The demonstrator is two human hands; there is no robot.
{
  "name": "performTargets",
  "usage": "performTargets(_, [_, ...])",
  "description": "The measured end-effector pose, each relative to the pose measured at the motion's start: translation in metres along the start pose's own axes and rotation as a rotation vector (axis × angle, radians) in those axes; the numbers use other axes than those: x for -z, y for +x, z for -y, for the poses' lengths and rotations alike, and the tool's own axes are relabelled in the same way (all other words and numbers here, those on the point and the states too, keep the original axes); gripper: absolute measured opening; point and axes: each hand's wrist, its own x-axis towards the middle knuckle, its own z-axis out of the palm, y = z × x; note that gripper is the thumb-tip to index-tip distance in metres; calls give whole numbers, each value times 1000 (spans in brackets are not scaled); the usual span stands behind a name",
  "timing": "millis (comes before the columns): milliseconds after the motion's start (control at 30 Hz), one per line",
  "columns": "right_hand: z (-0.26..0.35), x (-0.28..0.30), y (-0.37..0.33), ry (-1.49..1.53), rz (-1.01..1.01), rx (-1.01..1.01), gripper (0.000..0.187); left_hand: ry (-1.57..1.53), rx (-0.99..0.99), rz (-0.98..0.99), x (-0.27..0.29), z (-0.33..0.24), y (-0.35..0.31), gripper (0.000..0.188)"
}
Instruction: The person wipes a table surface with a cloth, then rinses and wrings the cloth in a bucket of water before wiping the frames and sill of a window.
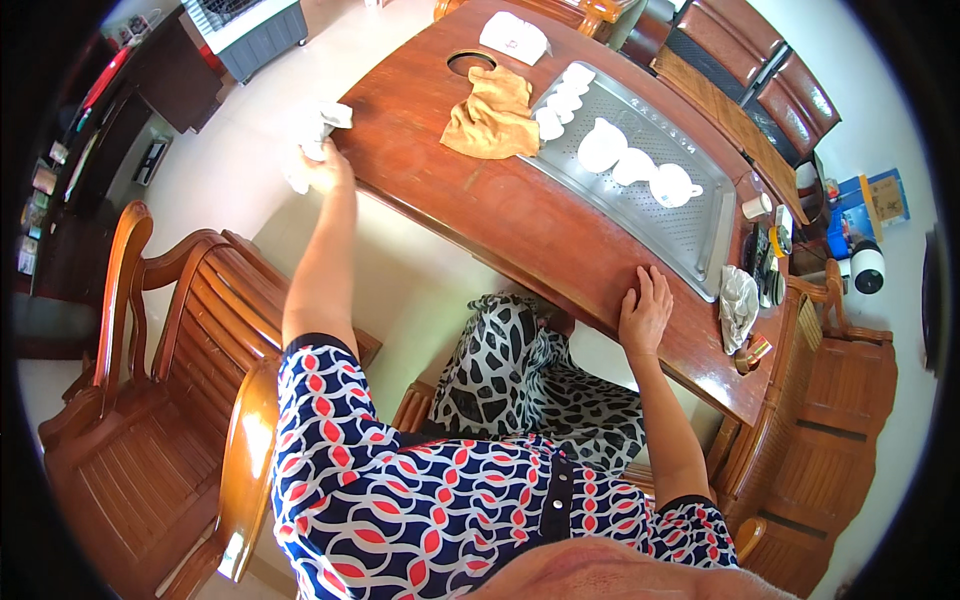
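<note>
My left hand [328, 168] reaches out to the left end of the wooden tea table [430, 195], its fingers closed round a crumpled white tissue or cloth [334, 117]. Bright glare hides part of that white bundle, which hangs at the table's edge. Flat on the near side of the tabletop rests my right hand [645, 312], fingers stretched and holding nothing. Just beyond it lies a perforated metal tea tray [650, 220]. Several white cups [563, 103] stand in a cluster at its left end, with a white teapot [674, 186] and other white vessels in its middle.
A brown cloth [495, 118] lies by a round hole [471, 64] in the table; a white pack [515, 38] sits behind. At right are a crumpled plastic bag [738, 308] and small jars [779, 240]. Wooden chairs [190, 320] stand to the left, a bench [820, 430] at right.
</note>
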Motion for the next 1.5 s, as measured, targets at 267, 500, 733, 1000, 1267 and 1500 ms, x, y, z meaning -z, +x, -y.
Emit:
performTargets(267, [-13,-4,-12,-20,8,-30,43,-54,66,169,29,-97,-186,54])
performTargets(500, [-12,-2,-11,7,8,5,44,-43,569,498,78,-111,-325,58])
performTargets(733, [-23,-2,-19,-32,22,-9,46,10,957,394,54,-126,-236,79])
performTargets(1000, [-14,5,-20,-50,15,-17,45,-187,678,192,14,-13,-98,65])
performTargets(1267, [-14,-12,19,12,-56,4,42,-459,900,419,11,-10,-26,66])
performTargets(1500, [-15,-28,26,14,-41,-56,41,-467,1107,662,16,-59,-188,70])
